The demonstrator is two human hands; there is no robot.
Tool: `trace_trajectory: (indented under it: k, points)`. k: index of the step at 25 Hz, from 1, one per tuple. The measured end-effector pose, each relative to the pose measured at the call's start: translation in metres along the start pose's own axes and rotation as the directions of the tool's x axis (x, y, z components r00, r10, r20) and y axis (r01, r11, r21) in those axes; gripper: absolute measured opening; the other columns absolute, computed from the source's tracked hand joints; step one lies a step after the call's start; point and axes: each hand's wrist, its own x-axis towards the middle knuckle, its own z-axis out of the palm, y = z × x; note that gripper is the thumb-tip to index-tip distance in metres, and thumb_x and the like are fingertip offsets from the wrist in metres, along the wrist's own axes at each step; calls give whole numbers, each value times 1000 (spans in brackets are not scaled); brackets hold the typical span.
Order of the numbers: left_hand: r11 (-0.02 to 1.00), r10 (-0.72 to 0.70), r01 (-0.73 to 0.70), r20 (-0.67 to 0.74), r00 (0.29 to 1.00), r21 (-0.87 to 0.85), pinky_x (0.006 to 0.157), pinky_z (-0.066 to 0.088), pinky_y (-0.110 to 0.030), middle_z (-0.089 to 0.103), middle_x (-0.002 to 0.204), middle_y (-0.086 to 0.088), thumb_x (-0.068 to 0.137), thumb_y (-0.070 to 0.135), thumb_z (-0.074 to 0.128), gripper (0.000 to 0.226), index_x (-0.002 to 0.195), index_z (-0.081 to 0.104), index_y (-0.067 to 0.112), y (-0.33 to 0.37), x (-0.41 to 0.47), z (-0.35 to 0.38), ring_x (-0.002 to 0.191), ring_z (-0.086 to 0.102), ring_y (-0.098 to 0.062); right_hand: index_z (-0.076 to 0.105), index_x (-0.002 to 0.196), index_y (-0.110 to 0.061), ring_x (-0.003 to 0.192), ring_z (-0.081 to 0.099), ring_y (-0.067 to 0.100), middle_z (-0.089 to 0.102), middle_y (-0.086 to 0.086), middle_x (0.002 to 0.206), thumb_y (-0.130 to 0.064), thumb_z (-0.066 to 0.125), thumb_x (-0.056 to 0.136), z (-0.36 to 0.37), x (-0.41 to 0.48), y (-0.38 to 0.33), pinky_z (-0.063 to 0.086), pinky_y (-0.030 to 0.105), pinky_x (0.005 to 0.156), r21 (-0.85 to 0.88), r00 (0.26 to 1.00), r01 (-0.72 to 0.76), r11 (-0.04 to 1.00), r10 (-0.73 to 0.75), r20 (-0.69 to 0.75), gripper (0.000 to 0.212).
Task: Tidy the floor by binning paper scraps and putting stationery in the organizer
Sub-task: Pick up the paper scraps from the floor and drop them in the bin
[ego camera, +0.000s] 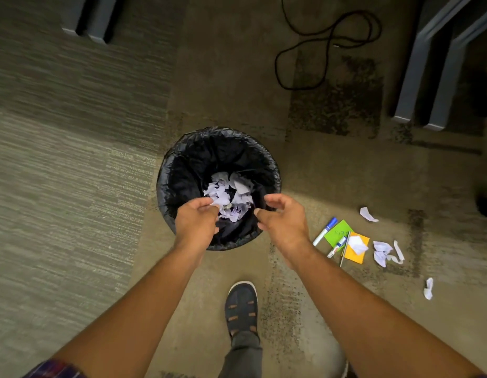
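Observation:
A round bin with a black liner (182, 170) stands on the carpet and holds several crumpled white paper scraps (231, 195). Both my hands hover over its near rim. My left hand (196, 222) pinches a small white scrap at its fingertips. My right hand (283, 219) has its fingers curled apart with nothing in them. On the floor to the right lie a blue-capped marker (324, 231), a second marker (337, 246), a thin pen (344, 251), a green note (336, 231), an orange note (358, 256) and loose paper scraps (382, 252). No organizer is visible.
A black cable (324, 50) loops on the carpet at the back. Grey furniture legs stand at the back left (92, 20) and at the right (427, 77). My sandalled foot (241, 306) is planted just behind the bin. More scraps (368, 214), (428, 289) lie further right.

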Motion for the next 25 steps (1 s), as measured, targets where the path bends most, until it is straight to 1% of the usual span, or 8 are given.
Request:
trace_trajectory:
  k: [4, 7, 9, 12, 15, 18, 22, 25]
  points:
    - [984, 170, -171, 23, 985, 55, 79, 66, -44, 76, 101, 3, 94, 18, 69, 21, 114, 72, 22, 7, -35, 24, 90, 76, -22, 64, 122, -23, 76, 68, 9, 70, -6, 118, -6, 80, 83, -33, -15, 18, 63, 41, 83, -45, 997, 72, 996, -74, -37, 45]
    - [927, 345, -349, 53, 937, 137, 73, 60, -21, 74, 89, 13, 92, 12, 70, 22, 110, 72, 26, -3, -62, 60, 71, 67, 1, 62, 130, -20, 80, 65, 16, 67, 1, 125, -7, 78, 81, -69, -18, 46, 60, 40, 85, -152, 992, 91, 984, -102, -67, 54]
    - [886, 400, -414, 107, 910, 210, 67, 50, -5, 73, 89, 9, 91, 10, 71, 25, 113, 72, 21, -21, -80, 92, 67, 63, 2, 61, 132, -19, 83, 64, 23, 64, 3, 126, -13, 75, 76, -103, -17, 67, 60, 45, 87, -196, 989, 115, 974, -131, -69, 58]
    - [865, 354, -404, 208, 912, 298, 70, 47, -2, 73, 103, -2, 91, 5, 72, 30, 120, 69, 12, -53, -115, 158, 77, 62, -4, 59, 136, -14, 95, 65, 34, 62, 10, 124, -10, 75, 76, -182, -6, 109, 56, 48, 92, -256, 988, 101, 961, -128, -89, 62]
    - [837, 307, -398, 280, 910, 376, 86, 55, -24, 73, 116, -7, 89, 5, 75, 34, 122, 68, 9, -76, -154, 225, 91, 68, -23, 61, 134, -9, 114, 62, 38, 62, 16, 128, -7, 76, 79, -281, 4, 150, 51, 47, 100, -357, 986, 58, 932, -109, -124, 57]
    - [767, 285, -421, 331, 899, 483, 96, 57, -44, 72, 120, -13, 85, 7, 78, 37, 121, 69, 10, -85, -188, 293, 98, 70, -32, 57, 141, -13, 129, 55, 30, 58, 12, 139, -8, 76, 78, -389, 13, 185, 45, 35, 109, -427, 986, -15, 904, -57, -156, 65]
    - [647, 219, -417, 368, 904, 638, 101, 53, -41, 68, 123, -19, 81, 10, 81, 45, 124, 70, 10, -95, -201, 383, 107, 68, -39, 43, 152, -18, 125, 58, 35, 47, 16, 143, -16, 77, 83, -503, 39, 237, 48, 37, 106, -514, 974, -168, 841, 63, -215, 77]
    - [479, 161, -512, 502, 850, 713, 104, 48, -40, 64, 130, -22, 85, 14, 80, 51, 133, 65, 7, -107, -186, 435, 120, 63, -39, 44, 150, -17, 125, 58, 37, 47, 18, 143, -19, 77, 86, -543, 65, 281, 48, 36, 105, -516, 958, -241, 822, 117, -261, 72]
